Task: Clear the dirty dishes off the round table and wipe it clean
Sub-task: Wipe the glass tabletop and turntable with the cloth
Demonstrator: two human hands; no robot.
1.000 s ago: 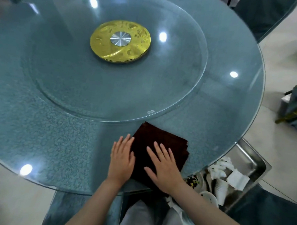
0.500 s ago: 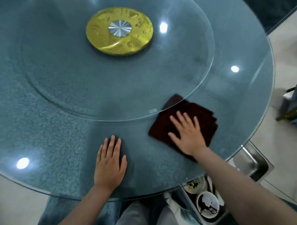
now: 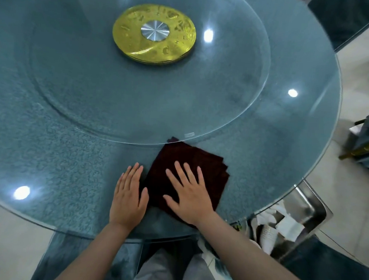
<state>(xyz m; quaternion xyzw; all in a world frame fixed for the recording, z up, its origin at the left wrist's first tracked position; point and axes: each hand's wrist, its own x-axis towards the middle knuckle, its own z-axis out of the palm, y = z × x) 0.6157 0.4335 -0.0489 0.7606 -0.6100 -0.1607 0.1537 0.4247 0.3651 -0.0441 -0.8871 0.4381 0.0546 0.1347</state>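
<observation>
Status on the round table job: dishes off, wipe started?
Done: no dishes on the glass table; they sit in the metal tub beside it. In hand: right hand presses the dark cloth flat; left hand rests alongside. Left: turntable looks smeared.

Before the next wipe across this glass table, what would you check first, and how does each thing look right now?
1. Cloth under the wiping hand: ok. The right hand presses flat on the dark red cloth.
2. Cloth folded and flat: ok, its layers stacked.
3. Left hand steadying: ok, flat on the round table beside the cloth.
4. Dishes off the tabletop: ok. Only the glass turntable and its gold hub show.
5. Cloth clear of the turntable: not ok, its far corner reaches under the rim.
6. Glass clean: cannot tell, glare and mottled pattern hide smears.
</observation>
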